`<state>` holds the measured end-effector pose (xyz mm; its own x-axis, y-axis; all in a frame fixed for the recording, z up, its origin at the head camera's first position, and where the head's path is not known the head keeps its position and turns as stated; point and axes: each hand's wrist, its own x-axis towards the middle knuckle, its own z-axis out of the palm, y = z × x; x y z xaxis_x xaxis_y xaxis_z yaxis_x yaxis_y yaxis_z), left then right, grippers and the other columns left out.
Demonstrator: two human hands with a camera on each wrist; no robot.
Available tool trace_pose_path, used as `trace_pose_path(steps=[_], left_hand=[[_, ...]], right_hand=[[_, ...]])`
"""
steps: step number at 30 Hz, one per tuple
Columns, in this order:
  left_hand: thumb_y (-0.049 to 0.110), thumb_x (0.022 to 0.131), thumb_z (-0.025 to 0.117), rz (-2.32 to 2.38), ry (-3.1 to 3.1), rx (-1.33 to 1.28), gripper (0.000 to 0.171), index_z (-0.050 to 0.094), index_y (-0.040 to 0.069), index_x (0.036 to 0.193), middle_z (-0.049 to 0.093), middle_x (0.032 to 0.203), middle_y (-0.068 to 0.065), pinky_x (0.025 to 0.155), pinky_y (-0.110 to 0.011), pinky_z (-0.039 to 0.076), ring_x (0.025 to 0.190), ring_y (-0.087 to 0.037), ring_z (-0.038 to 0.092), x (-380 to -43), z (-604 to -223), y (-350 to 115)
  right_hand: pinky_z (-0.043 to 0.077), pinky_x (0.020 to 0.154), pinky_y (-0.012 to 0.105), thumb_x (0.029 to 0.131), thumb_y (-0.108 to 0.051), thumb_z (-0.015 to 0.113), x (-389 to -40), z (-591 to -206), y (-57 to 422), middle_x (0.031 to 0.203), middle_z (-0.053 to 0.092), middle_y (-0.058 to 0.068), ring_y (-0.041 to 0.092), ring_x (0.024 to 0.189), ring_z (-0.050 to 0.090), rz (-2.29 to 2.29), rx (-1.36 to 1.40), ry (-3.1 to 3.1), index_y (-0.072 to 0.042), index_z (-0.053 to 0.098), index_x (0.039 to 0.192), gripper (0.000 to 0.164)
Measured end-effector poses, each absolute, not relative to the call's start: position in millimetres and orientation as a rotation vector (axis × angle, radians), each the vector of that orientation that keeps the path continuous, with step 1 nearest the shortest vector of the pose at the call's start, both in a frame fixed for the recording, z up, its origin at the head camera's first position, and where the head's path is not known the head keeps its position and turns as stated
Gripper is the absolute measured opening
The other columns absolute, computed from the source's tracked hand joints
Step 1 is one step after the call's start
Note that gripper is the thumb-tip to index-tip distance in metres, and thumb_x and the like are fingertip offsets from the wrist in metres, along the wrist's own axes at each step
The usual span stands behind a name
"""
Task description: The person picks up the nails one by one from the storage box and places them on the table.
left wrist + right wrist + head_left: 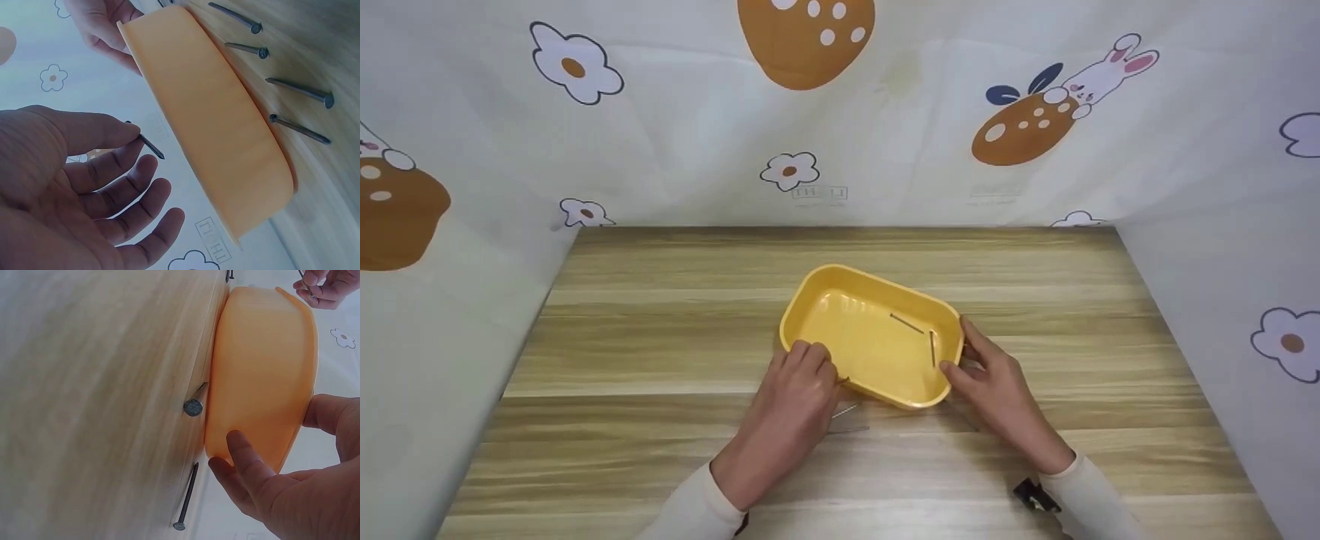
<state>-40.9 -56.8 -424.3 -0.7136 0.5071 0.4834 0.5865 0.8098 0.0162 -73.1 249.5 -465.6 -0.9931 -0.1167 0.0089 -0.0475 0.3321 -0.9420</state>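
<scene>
A yellow plastic box [847, 337] sits slightly turned on the wooden table, with two nails inside, one slanting nail [907, 323] and one nail [933, 349] near its right end. My left hand [802, 382] is over the box's near left rim. Between its thumb and index finger it pinches a dark nail [149, 143], point outward, while the other fingers are loosely bent. The right hand [997, 382] grips the box's right end, thumb at the rim and fingers against the outer wall. Several loose nails lie on the table beside the box, among them one nail [301, 91].
Two more nails show by the box in the right wrist view, one nail [193, 405] with its head toward the camera and another nail [187, 498]. A pale patterned sheet [682, 135] walls the table [645, 315] at the back and sides. A black clip [1036, 496] is by the right sleeve.
</scene>
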Motion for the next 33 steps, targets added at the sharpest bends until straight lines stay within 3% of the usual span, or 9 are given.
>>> trace_pose_path(steps=[5,12,21,33], left_hand=[[0.007,0.090,0.085,-0.212,-2.533,-0.794,0.013,0.073,0.002,0.086,0.062,0.094,-0.006,0.072,-0.035,0.050,0.089,-0.026,0.056,-35,-428,-58],[0.008,0.096,0.082,-0.265,-2.553,-0.794,0.013,0.073,0.005,0.086,0.059,0.090,-0.005,0.069,-0.034,0.049,0.086,-0.023,0.054,-27,-433,-59],[0.004,0.086,0.083,-0.278,-2.547,-0.801,0.020,0.067,0.007,0.075,0.059,0.091,-0.005,0.064,-0.033,0.043,0.090,-0.023,0.056,-19,-446,-59],[0.006,0.089,0.083,-0.197,-2.587,-0.817,0.021,0.067,0.008,0.075,0.056,0.084,-0.003,0.063,-0.031,0.040,0.084,-0.021,0.053,-13,-458,-54]], right_hand=[[0.059,0.102,0.033,0.101,-0.001,0.077,-74,-464,249,0.165,0.048,0.028,0.040,0.139,0.063,-1.757,-0.169,2.537,0.006,0.031,0.168,0.082],[0.059,0.100,0.030,0.100,0.000,0.077,-73,-463,249,0.164,0.048,0.029,0.040,0.138,0.063,-1.772,-0.161,2.531,0.007,0.031,0.168,0.082],[0.058,0.102,0.031,0.101,-0.001,0.078,-74,-463,251,0.165,0.047,0.027,0.039,0.139,0.063,-1.761,-0.156,2.539,0.006,0.031,0.168,0.083],[0.058,0.102,0.030,0.101,-0.001,0.077,-72,-464,250,0.166,0.046,0.028,0.040,0.140,0.062,-1.783,-0.168,2.513,0.006,0.030,0.168,0.082]])
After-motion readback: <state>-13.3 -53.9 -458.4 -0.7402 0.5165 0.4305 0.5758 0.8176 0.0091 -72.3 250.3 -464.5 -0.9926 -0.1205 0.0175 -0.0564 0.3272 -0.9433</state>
